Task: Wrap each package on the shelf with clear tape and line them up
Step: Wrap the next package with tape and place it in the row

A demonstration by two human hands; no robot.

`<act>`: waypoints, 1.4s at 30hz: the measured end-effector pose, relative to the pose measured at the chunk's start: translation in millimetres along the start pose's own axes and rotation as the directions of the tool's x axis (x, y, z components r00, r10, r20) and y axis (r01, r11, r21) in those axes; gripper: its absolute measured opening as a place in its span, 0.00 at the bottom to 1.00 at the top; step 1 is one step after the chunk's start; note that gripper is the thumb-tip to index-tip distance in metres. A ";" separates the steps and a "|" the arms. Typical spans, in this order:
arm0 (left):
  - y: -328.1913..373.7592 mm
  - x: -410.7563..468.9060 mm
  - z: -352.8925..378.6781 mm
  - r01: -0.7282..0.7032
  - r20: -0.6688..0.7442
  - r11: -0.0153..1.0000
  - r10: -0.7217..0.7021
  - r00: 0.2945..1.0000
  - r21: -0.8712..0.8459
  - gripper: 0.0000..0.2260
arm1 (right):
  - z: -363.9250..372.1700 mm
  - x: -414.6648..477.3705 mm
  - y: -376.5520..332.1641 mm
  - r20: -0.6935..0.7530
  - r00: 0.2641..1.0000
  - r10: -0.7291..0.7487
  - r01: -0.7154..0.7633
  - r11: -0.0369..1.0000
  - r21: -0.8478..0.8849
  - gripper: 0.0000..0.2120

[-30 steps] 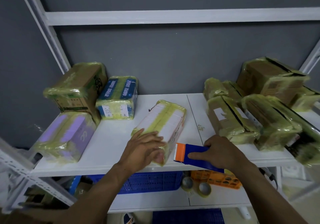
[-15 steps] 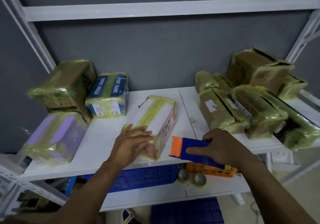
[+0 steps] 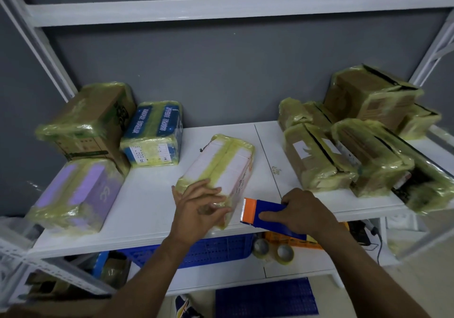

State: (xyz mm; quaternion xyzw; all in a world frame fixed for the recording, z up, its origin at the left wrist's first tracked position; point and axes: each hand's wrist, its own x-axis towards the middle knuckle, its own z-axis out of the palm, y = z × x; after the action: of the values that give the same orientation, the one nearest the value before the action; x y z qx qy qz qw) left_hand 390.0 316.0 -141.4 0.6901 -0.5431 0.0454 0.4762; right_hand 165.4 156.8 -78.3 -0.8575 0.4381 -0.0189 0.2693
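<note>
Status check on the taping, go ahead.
Left hand pressing flat on near end of white package. Right hand grips tape dispenser, close beside that package. Nothing between them.

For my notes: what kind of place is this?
Probably a storeroom or packing area: a white metal shelf carries many tape-wrapped packages, the right hand holds a tape dispenser, and spare tape rolls lie on the lower board.

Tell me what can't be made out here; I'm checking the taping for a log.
Head view only.
Near end of the white package: covered by the left hand.
Tape roll in the blue dispenser: hidden under the right hand.
Print on the blue package: too small, blurred.
Rightmost package: smeared by blur.
</note>
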 end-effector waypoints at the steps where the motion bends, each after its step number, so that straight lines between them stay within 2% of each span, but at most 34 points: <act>1: 0.3 0.5 1.5 -0.001 -0.012 1.000 0.001 1.000 -0.005 0.16 | 2.1 3.0 -0.7 0.005 1.000 0.008 -0.008 1.000 -0.007 0.30; 13: -3.8 0.7 3.0 -0.088 -0.049 0.994 0.091 0.995 0.065 0.14 | 27.3 13.4 -25.0 -0.028 0.999 0.016 -0.018 0.997 -0.070 0.31; 22: 1.2 2.5 8.5 -0.040 -0.062 0.998 0.043 0.997 0.039 0.15 | 30.5 7.9 -36.6 -0.108 0.994 0.001 -0.018 0.987 -0.158 0.30; 26: 1.3 2.3 9.1 -0.007 -0.078 0.998 0.012 0.997 0.063 0.15 | 38.4 1.8 -42.9 -0.205 0.978 -0.042 -0.014 0.964 -0.265 0.28; 30: 1.0 0.3 12.9 0.070 -0.101 0.992 -0.059 0.993 0.106 0.14 | 43.8 2.7 -41.6 -0.232 0.972 -0.040 -0.019 0.969 -0.248 0.28; 35: 5.0 -1.9 17.0 0.032 -0.100 0.990 -0.018 0.995 0.137 0.14 | 46.5 11.1 -35.5 -0.254 0.967 0.002 -0.070 0.964 -0.258 0.27; 39: 11.9 -1.0 13.2 0.116 -0.102 0.953 -0.091 0.991 0.280 0.26 | 38.6 15.2 -23.1 -0.273 0.961 0.042 -0.093 0.979 -0.180 0.30; 42: 22.4 3.8 16.9 0.221 -0.074 0.877 -0.210 0.975 0.427 0.42 | 34.1 11.6 -14.9 -0.290 0.955 0.058 -0.088 0.992 -0.089 0.31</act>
State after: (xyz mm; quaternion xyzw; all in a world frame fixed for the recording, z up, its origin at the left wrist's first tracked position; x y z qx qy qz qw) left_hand 366.1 302.4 -134.8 0.8339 -0.4333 0.1202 0.3201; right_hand 192.7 170.1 -102.6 -0.8414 0.5042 -0.1107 0.1597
